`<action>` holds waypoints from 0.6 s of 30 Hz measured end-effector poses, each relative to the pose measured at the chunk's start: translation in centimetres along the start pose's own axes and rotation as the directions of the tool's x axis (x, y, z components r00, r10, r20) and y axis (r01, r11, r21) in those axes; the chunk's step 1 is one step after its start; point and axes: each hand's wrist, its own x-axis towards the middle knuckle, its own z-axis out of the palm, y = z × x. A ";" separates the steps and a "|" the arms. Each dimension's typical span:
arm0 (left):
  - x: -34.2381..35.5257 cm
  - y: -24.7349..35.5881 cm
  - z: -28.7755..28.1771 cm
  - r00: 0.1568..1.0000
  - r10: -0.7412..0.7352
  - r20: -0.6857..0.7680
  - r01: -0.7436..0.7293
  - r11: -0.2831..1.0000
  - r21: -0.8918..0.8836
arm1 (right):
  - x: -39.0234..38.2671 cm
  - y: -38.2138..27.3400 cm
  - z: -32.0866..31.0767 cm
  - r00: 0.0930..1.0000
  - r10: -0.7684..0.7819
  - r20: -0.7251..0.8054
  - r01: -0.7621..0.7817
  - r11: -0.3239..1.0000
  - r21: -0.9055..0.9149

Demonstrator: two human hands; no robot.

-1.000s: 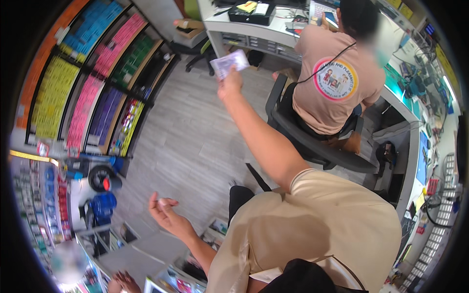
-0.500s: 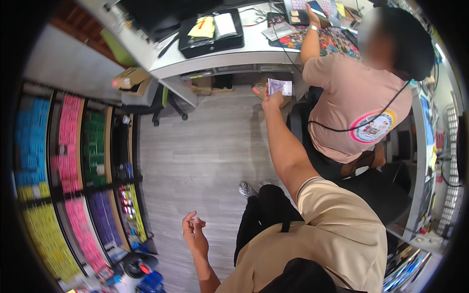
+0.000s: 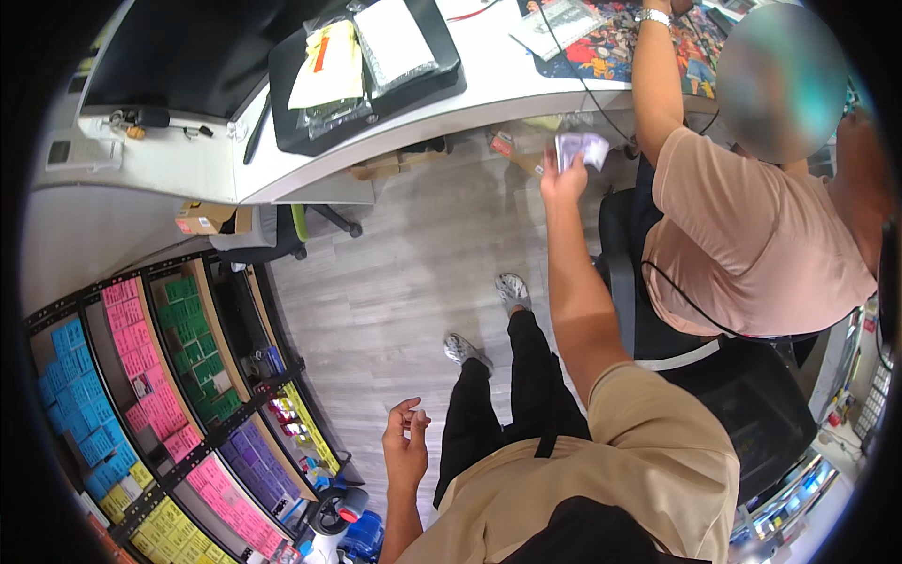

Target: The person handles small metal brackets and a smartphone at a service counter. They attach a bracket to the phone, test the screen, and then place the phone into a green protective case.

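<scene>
My right arm reaches forward beside a seated person, and my right hand point(image 3: 563, 180) is closed on a small stack of purplish banknotes point(image 3: 582, 150). The notes stick out beyond the fingers, above the floor just short of the desk's front edge. My left hand point(image 3: 406, 446) hangs low on the left, nearer to me, with its fingers loosely curled and apart and nothing visible in it. Up on the white desk point(image 3: 252, 169) lies a black lidded box point(image 3: 442, 92), topped by a yellow paper packet point(image 3: 327, 68) and a white one point(image 3: 395, 42) in clear plastic.
The person in a pink shirt point(image 3: 752, 221) sits on a black chair point(image 3: 615, 273) at my right, one arm over a colourful desk mat point(image 3: 611, 47). Shelves of coloured boxes point(image 3: 193, 352) stand left. A green-edged chair point(image 3: 268, 235) is tucked under the desk; a cable hangs down.
My view has turned, and I stand closer to the desk. My right hand still holds the banknotes, which are now more folded. The seated person's head has turned, and the phone is out of view.
</scene>
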 end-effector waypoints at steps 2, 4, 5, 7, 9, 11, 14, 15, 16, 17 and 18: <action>1.8 1.0 -0.7 1.000 0.019 0.025 -0.019 1.000 0.002 | -2.1 -0.8 -2.6 0.999 -0.039 -0.032 0.036 0.996 -0.076; 3.8 1.7 -1.4 0.997 0.055 0.051 -0.057 0.998 0.026 | -4.4 -1.4 -4.6 0.992 -0.118 -0.052 0.104 0.970 -0.220; 4.8 1.9 -1.6 0.996 0.063 0.065 -0.063 0.998 0.008 | -5.7 -1.6 -5.4 0.983 -0.176 -0.047 0.153 0.939 -0.308; 6.6 2.3 -1.8 0.994 0.070 0.083 -0.071 0.997 0.007 | -7.8 -2.4 -6.2 0.973 -0.230 -0.017 0.193 0.851 -0.488; 8.1 2.9 -1.6 0.992 0.079 0.095 -0.079 0.997 0.002 | -8.4 -3.0 -4.8 0.976 -0.216 0.025 0.180 0.733 -0.656; 8.8 3.7 -1.0 0.990 0.084 0.116 -0.083 0.996 -0.013 | -6.7 -2.9 -1.0 0.972 -0.232 0.039 0.176 0.607 -0.775; 9.4 5.3 0.0 0.983 0.118 0.139 -0.111 0.992 -0.059 | -2.5 -2.5 6.5 0.978 -0.157 -0.138 -0.020 0.590 -0.807; 9.2 5.9 0.4 0.982 0.117 0.148 -0.108 0.992 -0.063 | -2.1 -2.7 7.7 0.993 -0.037 -0.113 -0.073 0.564 -0.823; 9.2 6.4 0.6 0.979 0.133 0.153 -0.124 0.990 -0.062 | -1.8 -3.1 8.7 0.991 0.092 -0.100 -0.134 0.535 -0.834; 9.1 6.8 0.9 0.979 0.129 0.160 -0.121 0.991 -0.057 | -2.2 -3.8 8.6 0.994 0.060 -0.096 -0.113 0.435 -0.893; 9.2 7.2 1.1 0.977 0.113 0.183 -0.103 0.993 -0.060 | -2.9 -4.6 7.8 0.996 0.067 -0.060 -0.080 0.344 -0.936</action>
